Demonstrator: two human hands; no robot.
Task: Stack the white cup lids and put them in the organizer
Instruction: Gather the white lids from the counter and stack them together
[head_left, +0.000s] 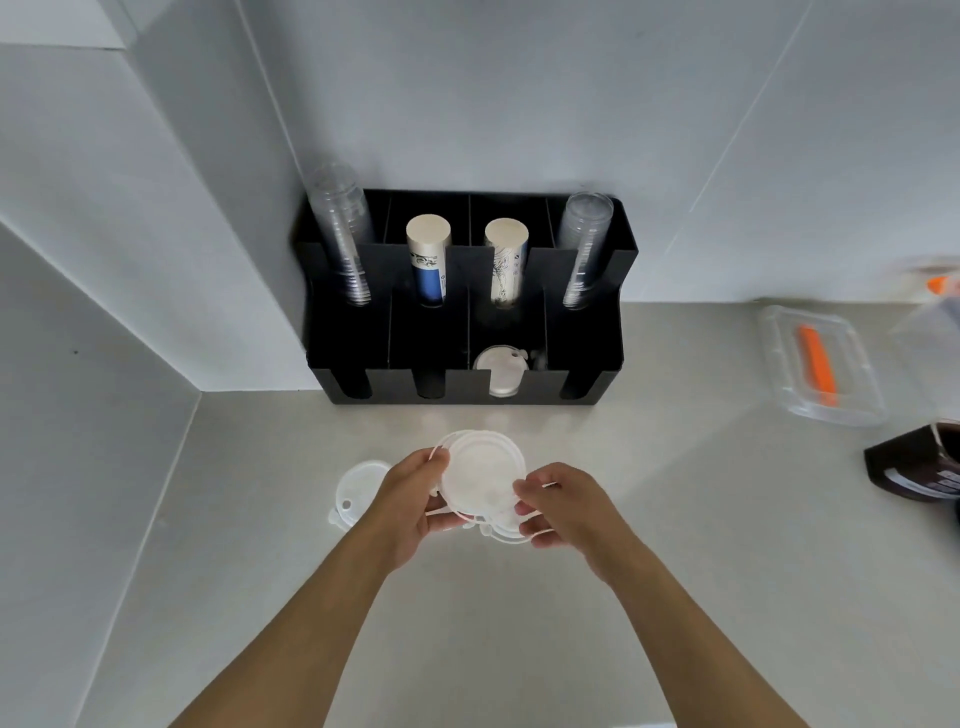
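In the head view, at the lower centre of the frame, the left hand and the right hand both grip a loose stack of white lids above the counter. One more lid lies just left, and another lid sits in the black organizer above.

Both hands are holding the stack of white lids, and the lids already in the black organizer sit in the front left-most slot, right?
Not quite. The head view shows the stored white plastic lids in the black organizer's third front slot from the left. Both the left hand and right hand hold the lid stack.
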